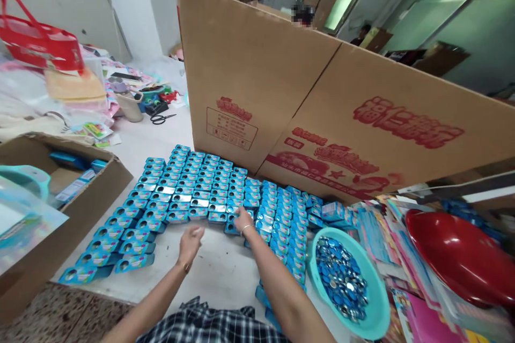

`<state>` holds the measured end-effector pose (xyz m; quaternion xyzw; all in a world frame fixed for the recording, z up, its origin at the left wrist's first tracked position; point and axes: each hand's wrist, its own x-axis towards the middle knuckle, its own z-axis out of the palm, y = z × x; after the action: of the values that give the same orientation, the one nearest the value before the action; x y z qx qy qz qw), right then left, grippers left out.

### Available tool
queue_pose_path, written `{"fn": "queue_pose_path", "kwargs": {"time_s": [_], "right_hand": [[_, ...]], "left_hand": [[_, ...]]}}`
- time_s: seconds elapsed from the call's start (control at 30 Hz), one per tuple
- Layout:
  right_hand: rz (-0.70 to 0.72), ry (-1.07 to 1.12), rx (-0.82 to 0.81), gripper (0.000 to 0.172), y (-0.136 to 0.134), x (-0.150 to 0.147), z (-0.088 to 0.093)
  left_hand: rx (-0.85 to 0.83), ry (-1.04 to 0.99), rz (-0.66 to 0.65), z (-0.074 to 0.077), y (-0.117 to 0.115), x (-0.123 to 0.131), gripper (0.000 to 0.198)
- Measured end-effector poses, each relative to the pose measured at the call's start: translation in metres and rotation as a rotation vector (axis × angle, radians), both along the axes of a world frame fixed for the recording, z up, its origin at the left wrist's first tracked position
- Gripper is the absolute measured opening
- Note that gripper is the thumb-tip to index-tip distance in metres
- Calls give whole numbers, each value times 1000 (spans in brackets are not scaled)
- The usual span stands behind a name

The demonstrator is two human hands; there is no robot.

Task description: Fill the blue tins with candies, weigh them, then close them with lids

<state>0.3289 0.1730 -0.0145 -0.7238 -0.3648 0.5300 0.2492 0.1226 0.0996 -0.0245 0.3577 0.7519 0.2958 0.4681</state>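
Rows of small blue boxes (181, 206), many with a dark round hole in the top, stand on the white table. My right hand (243, 220) is at the front row, its fingers closed and touching the top of a blue box (231, 226). Whatever those fingers pinch is hidden. To the left, my left hand (191, 244) hovers over bare tabletop in front of the boxes. Its fingers are curled inward, and their contents cannot be made out. A turquoise basin (380, 295) on the right holds many shiny round blue and silver discs (341, 276).
A large cardboard sheet (265, 75) stands behind the boxes. At left are an open carton (92, 193), scissors (161, 118) and a red bag (44, 45). A red basin (454, 257) lies on stacked packaging at right. Part of a person shows beyond the cardboard.
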Motion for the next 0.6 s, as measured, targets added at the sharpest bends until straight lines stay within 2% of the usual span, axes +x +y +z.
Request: {"fn": "queue_pose_path", "kwargs": {"time_s": [0.1,0.23,0.33,0.43,0.5,0.6], "right_hand": [[64,-246,-13,41,11,-9,-5],[139,-417,-75,38,24,-12,-13],[138,-431,-111,32,36,-10,-15],[82,-358,-115,32,40,-6,-12],[26,-265,-94,33,34,-6,-10],[-80,-62,-47,39,9,-13,-8]], "left_hand": [[-74,-120,101,-14,-36,-17,51],[-174,-234,143,-26,-58,-21,39],[-215,-299,120,-29,-54,-14,36],[-226,-365,67,-25,-39,0,41],[-216,-432,18,-17,-27,14,46],[-190,-571,-34,-4,-11,37,57]]}}
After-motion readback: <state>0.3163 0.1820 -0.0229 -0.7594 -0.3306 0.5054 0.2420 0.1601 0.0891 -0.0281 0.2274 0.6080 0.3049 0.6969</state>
